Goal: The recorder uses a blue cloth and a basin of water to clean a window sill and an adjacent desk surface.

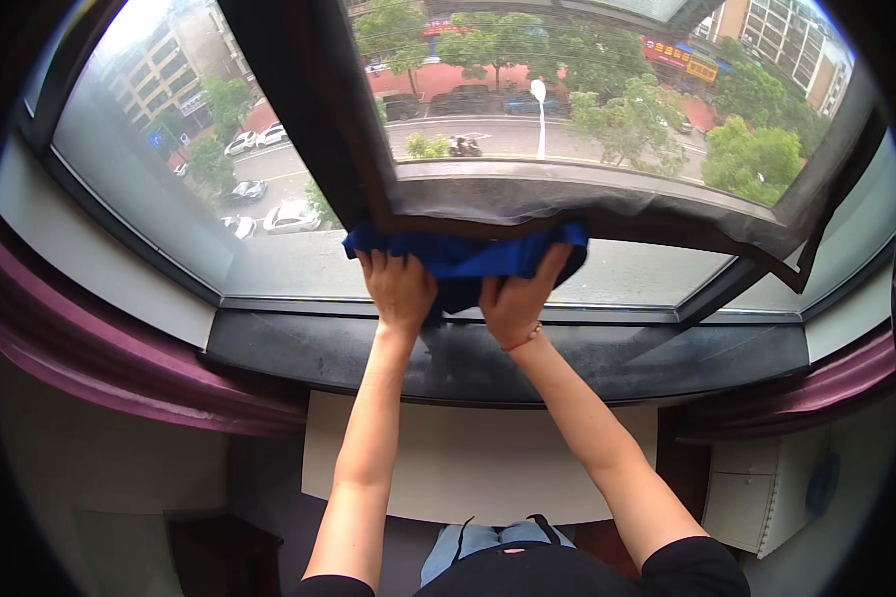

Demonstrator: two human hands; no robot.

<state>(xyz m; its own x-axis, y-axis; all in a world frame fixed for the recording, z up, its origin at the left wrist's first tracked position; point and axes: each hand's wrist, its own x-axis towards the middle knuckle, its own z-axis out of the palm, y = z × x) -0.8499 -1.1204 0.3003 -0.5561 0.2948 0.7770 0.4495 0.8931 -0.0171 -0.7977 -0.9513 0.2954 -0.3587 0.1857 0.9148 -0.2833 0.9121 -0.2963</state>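
A blue cloth [478,261] is bunched along the lower rail of a dark-framed window screen [558,204]. My left hand [398,287] grips the cloth's left part, close to where the screen meets a thick dark upright post [314,109]. On the cloth's right part, my right hand [516,306] is closed, with a red bracelet at the wrist. Both arms reach forward over the sill, and folds of cloth hide some of the fingertips. The mesh looks loose and wrinkled near the rail, and a corner of the frame's edging [798,279] sticks out at the right.
Below the window runs a black stone sill [299,348], with a pale tabletop [358,453] in front of me. Purple curtains [129,363] hang at both sides. A white cabinet [752,497] stands at the lower right. Beyond the glass are trees, parked cars and a street.
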